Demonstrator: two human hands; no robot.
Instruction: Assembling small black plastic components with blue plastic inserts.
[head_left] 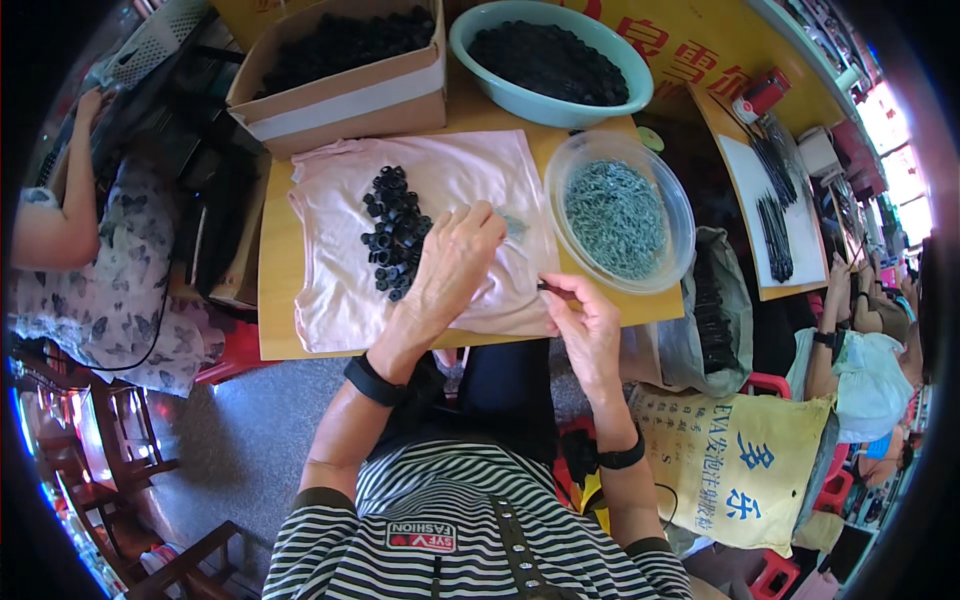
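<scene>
Black ring-like parts (393, 243) lie in a loose pile on the pink cloth (330, 190), just to the left of the left hand (465, 245); one small black piece (543, 286) is away from them, pinched between the thumb and forefinger of the right hand (583, 322). That pinch is the likeliest point of trouble: only the fingertips bear on something so small, so a slight twist or loss of pressure could let it drop – and, held so near the front edge of the table (276, 310), it might end up on the floor. The left hand is turned knuckles-up, hiding its fingertips, so I cannot tell whether they are together, apart or closed on anything.

Another risk is the cloth, which is wrinkled and unfixed as far as it shows; a dragging wrist could ruck it up and scatter the pile, or the little silvery heap (515, 228) beside the left hand. A knock from the right forearm could tip the clear tub (677, 205) of screws (615, 220) near the table's right side.

As for looks, the parts are short, dark and hollow – several show open round mouths – and they lie tumbled at all angles.
</scene>
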